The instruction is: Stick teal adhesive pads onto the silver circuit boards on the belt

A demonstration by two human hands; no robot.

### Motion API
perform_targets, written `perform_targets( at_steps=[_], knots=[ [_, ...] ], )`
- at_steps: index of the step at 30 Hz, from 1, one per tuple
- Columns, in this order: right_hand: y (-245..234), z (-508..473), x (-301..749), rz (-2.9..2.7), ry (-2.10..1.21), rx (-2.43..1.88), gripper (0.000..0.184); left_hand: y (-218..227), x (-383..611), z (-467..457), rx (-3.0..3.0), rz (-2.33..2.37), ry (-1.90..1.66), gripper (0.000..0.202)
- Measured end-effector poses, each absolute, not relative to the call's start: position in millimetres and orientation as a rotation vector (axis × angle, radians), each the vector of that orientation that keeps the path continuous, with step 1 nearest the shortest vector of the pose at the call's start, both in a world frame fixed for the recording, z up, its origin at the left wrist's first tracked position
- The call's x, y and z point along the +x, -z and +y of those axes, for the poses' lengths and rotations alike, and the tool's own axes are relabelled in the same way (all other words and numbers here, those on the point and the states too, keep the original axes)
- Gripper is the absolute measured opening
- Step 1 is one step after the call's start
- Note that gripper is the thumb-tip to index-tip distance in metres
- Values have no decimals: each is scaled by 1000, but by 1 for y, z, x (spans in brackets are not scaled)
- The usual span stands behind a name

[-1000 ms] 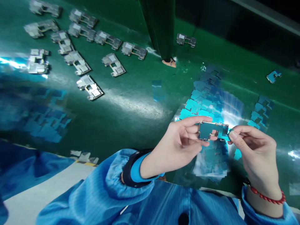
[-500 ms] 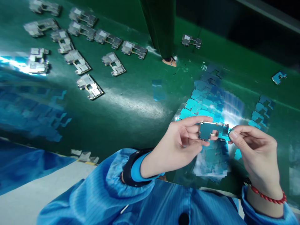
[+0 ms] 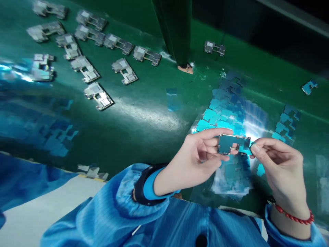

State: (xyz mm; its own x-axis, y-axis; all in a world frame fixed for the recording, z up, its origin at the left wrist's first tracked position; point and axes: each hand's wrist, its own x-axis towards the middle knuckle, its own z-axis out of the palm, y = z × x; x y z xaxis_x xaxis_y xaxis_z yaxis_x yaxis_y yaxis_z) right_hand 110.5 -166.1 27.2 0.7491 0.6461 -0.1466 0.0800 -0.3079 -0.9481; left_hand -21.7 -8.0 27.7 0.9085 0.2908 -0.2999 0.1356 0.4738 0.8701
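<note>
My left hand (image 3: 203,154) grips a small phone circuit board (image 3: 226,144) by its edges, its fingers closed around the left end. The board's upper face is dark teal, and a narrow neck joins its two wider ends. At the board's right end, my right hand (image 3: 280,161) pinches the edge of a thin teal film (image 3: 246,151) between thumb and forefinger. The film lies against that end of the board; how much of it is stuck down I cannot tell. Beneath both hands spreads a sheet of overlapping teal die-cut films (image 3: 218,115).
Several circuit boards (image 3: 125,71) lie at the upper left of the green worktop (image 3: 144,137). A dark post (image 3: 177,31) stands at the back. Beyond it sit another board (image 3: 215,48) and a blue-faced one (image 3: 309,87). More films (image 3: 284,125) lie at right. A blue sleeve (image 3: 28,178) shows at left.
Both hands keep their hold on the board and film, almost unmoved. The two boards at the far right have shifted slightly right. The blue sleeve at the left has moved a little.
</note>
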Motion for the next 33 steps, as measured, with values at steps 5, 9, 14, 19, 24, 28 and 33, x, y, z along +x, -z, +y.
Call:
perform_targets(
  at_steps=[5, 9, 14, 19, 24, 28, 33],
  knots=[
    [-28, -166, 111, -569, -623, -1820, 5, -30, -22, -8, 1078, 450, -91, 48],
    [-27, -166, 111, -570, -615, -1820, 6, -29, -22, -8, 1070, 480, -95, 39],
    [-27, -165, 111, -554, -627, -1824, 6, -23, -21, -11, 995, 479, -169, 32],
    [-29, -164, 111, -553, -627, -1818, 5, -20, -21, -13, 1003, 496, -157, 32],
    [-29, -164, 111, -552, -641, -1808, 5, -19, -22, -13, 990, 482, -180, 30],
    [-31, -163, 111, -546, -638, -1803, 5, -19, -23, -14, 984, 472, -189, 29],
    [-31, -163, 110, -548, -628, -1817, 4, -19, -23, -14, 1008, 484, -171, 32]
  ],
)
